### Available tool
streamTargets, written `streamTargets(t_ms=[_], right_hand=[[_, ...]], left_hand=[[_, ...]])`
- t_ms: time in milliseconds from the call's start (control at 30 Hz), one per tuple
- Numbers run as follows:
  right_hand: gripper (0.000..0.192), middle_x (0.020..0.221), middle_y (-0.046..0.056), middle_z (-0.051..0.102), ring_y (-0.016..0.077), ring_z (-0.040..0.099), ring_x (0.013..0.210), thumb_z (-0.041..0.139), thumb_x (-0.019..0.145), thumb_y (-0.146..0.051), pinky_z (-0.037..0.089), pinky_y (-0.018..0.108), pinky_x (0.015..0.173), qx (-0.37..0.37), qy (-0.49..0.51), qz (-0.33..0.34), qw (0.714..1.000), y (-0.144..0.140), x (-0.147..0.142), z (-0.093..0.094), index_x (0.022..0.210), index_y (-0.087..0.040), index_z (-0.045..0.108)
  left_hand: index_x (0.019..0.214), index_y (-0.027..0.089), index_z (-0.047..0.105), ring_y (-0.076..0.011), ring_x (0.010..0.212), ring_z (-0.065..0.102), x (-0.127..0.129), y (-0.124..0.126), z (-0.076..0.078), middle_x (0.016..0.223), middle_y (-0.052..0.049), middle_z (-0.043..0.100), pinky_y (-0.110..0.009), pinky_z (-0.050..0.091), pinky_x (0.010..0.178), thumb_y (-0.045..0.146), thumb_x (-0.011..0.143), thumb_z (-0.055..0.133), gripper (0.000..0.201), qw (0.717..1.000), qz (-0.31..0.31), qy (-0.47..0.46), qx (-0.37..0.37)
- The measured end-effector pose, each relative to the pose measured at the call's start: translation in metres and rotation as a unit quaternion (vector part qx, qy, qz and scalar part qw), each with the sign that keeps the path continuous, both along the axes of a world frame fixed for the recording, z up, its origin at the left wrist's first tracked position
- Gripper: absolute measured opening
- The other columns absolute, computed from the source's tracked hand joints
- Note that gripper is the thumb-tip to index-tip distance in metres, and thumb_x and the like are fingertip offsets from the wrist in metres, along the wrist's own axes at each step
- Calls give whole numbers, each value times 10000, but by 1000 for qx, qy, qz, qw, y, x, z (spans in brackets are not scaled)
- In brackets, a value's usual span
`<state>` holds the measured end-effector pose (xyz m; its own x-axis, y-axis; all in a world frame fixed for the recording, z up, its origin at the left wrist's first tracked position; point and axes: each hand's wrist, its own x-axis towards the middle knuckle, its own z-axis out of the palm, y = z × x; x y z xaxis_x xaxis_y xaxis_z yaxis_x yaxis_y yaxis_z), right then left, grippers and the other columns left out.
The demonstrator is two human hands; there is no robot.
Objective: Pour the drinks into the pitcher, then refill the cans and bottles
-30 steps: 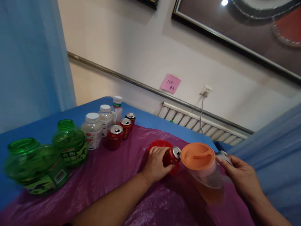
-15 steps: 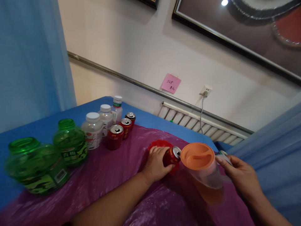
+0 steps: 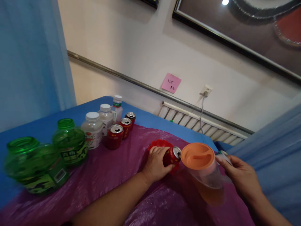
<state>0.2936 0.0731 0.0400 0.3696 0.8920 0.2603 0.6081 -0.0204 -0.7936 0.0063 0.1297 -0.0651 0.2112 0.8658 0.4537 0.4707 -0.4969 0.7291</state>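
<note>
My left hand (image 3: 156,163) is wrapped around a red drink can (image 3: 169,157), which tilts to the right above a red scalloped dish (image 3: 162,143). Close against the can's open top is the spout side of a clear plastic pitcher (image 3: 208,185) with an orange lid (image 3: 197,156). Brownish liquid lies in the tilted pitcher. On the right, my right hand (image 3: 240,171) grips the pitcher's handle, thumb on top. Whether liquid is passing between spout and can is too small to tell.
Purple plastic sheeting (image 3: 131,163) covers part of the blue table (image 3: 145,114). Left stand two green jars (image 3: 35,166), white-capped bottles (image 3: 92,130) and three red cans (image 3: 115,137). Behind are a radiator (image 3: 188,118) and a wall socket (image 3: 206,91); a blue curtain (image 3: 279,157) hangs right.
Both hands, the can and the pitcher stay almost where they were. The view has shifted very slightly.
</note>
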Motion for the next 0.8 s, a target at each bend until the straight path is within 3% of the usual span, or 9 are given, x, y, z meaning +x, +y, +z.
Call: streamTargets(t_ms=[633, 800], right_hand=[[490, 569, -10, 531, 138, 442, 565, 794, 645, -669, 388, 242, 498, -7, -3, -2, 1000, 1, -1, 1, 628, -192, 679], [497, 551, -17, 503, 134, 427, 561, 798, 642, -661, 369, 237, 489, -2, -4, -2, 1000, 1, 0, 0, 581, -200, 623]], left_hand=[[1240, 236, 624, -317, 1185, 609, 0, 0, -1, 1248, -67, 709, -518, 355, 1118, 250, 653, 839, 625, 1000, 3, -3, 5], [1227, 236, 629, -311, 1183, 613, -1, 0, 0, 1241, -61, 713, -514, 363, 1113, 245, 652, 835, 611, 1000, 2, -5, 6]])
